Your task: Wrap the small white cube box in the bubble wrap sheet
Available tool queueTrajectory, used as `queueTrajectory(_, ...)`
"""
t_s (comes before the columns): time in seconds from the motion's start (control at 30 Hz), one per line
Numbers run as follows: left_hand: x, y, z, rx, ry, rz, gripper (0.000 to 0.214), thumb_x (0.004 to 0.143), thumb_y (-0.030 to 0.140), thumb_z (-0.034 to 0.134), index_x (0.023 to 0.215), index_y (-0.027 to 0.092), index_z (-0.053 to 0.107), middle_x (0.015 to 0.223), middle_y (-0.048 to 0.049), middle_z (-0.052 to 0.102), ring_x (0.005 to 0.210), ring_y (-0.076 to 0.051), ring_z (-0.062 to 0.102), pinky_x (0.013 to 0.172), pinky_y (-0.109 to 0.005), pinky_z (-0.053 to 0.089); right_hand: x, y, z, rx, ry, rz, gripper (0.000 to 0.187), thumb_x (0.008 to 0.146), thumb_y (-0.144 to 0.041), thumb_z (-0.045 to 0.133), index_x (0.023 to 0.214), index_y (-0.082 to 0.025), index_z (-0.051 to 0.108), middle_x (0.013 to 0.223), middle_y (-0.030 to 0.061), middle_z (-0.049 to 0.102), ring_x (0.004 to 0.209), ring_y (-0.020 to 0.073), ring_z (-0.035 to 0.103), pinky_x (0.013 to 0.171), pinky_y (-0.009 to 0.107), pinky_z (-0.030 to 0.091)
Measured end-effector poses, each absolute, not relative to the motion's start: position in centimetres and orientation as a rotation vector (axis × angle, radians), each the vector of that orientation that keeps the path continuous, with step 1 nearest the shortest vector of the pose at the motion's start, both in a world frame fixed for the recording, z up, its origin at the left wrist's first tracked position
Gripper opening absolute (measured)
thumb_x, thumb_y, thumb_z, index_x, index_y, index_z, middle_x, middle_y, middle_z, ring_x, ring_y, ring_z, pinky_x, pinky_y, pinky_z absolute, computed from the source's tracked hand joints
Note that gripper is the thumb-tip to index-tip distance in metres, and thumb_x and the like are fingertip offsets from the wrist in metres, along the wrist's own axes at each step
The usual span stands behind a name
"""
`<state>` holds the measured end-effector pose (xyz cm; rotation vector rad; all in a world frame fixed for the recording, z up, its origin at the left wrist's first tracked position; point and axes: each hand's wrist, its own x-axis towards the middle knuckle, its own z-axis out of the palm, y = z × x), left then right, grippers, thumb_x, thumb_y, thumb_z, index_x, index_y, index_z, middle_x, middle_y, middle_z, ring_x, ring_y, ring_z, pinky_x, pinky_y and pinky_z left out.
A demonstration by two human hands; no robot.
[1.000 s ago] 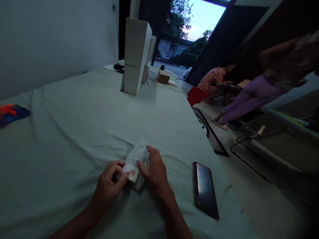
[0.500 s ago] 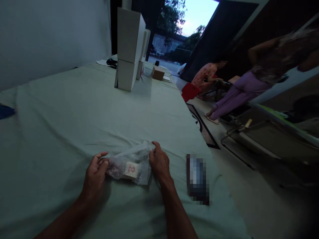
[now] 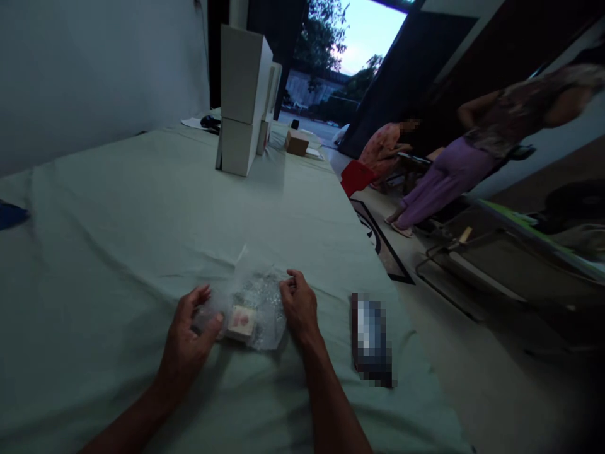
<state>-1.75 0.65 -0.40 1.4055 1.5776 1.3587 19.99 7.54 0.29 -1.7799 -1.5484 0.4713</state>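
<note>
Bubble wrap [image 3: 267,295] is clasped by the arched left hand [image 3: 188,325]; the curled right hand [image 3: 301,308] grips its edge.

On the cloth [image 3: 155,208], a block [image 3: 242,320] is flanked by bubble wrap [image 3: 267,299] between the left hand [image 3: 191,325] and the right hand [image 3: 300,307]; a phone [image 3: 372,340] is placed right of the right hand, and stacked boxes [image 3: 242,88] are stood well beyond both.

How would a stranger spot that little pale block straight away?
Start with the broad pale-green cloth. On its near part lies some crumpled see-through wrap. Amid that is the small pale block, set apart from it by a boxy shape and reddish mark.
</note>
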Motion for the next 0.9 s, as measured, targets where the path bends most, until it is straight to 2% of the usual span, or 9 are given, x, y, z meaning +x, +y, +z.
queueTrajectory(0.1,-1.7,0.1,-0.4,1.735,1.537,1.44,0.028,0.088,0.033,0.055,0.114,0.026,0.06,0.134,-0.0086,0.049,0.125,-0.028,0.048,0.102,-0.045,0.043,19.7,7.3,0.2,-1.738,-1.551,0.467,0.036,0.083,-0.027,0.05,0.117,-0.018,0.056,0.094,0.0028,0.068,0.069,0.0145,0.062,0.068,0.027,0.045)
queueTrajectory(0.17,-1.6,-0.1,-0.4,1.858,1.489,1.429,0.02,0.089,0.031,0.054,0.104,0.025,0.066,0.139,-0.0081,0.045,0.128,-0.029,0.046,0.103,-0.046,0.042,19.6,7.3,0.2,-1.708,-1.56,0.466,0.03,0.084,-0.029,0.05,0.111,-0.02,0.059,0.091,0.002,0.069,0.07,0.0147,0.063,0.069,0.027,0.045)
queueTrajectory(0.3,-1.7,0.1,-0.7,1.829,1.498,1.302,0.025,0.091,0.037,0.051,0.098,0.025,0.071,0.139,-0.0067,0.047,0.127,-0.029,0.048,0.103,-0.045,0.044,19.5,7.2,0.2,-1.658,-1.58,0.449,0.02,0.087,-0.032,0.049,0.088,-0.02,0.065,0.087,0.0041,0.069,0.078,0.0175,0.062,0.075,0.029,0.045)
queueTrajectory(0.4,-1.9,0.5,-0.7,1.699,1.555,1.246,0.032,0.089,0.044,0.052,0.107,0.024,0.069,0.13,-0.0079,0.055,0.119,-0.028,0.054,0.084,-0.036,0.055,19.4,7.2,0.2,-1.63,-1.567,0.446,0.021,0.086,-0.032,0.049,0.082,-0.02,0.065,0.084,0.0042,0.067,0.078,0.0175,0.06,0.075,0.028,0.043)
queueTrajectory(0.47,-2.0,0.7,-0.7,1.629,1.599,1.217,0.039,0.087,0.047,0.052,0.113,0.022,0.067,0.125,-0.0091,0.059,0.113,-0.028,0.058,0.068,-0.031,0.056,19.3,7.3,0.3,-1.618,-1.543,0.455,0.023,0.086,-0.034,0.049,0.078,-0.02,0.064,0.079,0.0025,0.065,0.074,0.0163,0.057,0.071,0.027,0.042)
queueTrajectory(0.53,-2.1,0.9,-0.7,1.579,1.621,1.199,0.043,0.085,0.049,0.052,0.115,0.021,0.066,0.122,-0.0097,0.061,0.11,-0.028,0.059,0.064,-0.029,0.055,19.4,7.3,0.3,-1.612,-1.502,0.474,0.026,0.086,-0.036,0.048,0.073,-0.019,0.062,0.071,0.0001,0.061,0.068,0.0148,0.054,0.066,0.025,0.04)
queueTrajectory(0.77,-2.8,1.7,-0.9,1.237,1.616,1.224,0.047,0.078,0.049,0.06,0.112,0.017,0.068,0.115,-0.0093,0.067,0.105,-0.027,0.062,0.087,-0.036,0.05,20.9,7.9,-0.2,-1.603,-1.298,0.565,0.031,0.084,-0.039,0.045,0.062,-0.019,0.053,0.055,-0.0048,0.046,0.054,0.0122,0.044,0.052,0.022,0.036)
queueTrajectory(0.9,-2.9,1.8,-0.8,1.116,1.597,1.239,0.049,0.075,0.046,0.064,0.114,0.017,0.067,0.107,-0.0086,0.069,0.096,-0.026,0.064,0.081,-0.034,0.05,21.4,8.3,-0.8,-1.593,-1.259,0.592,0.031,0.083,-0.039,0.046,0.06,-0.019,0.053,0.051,-0.0055,0.044,0.051,0.0124,0.043,0.05,0.023,0.035)
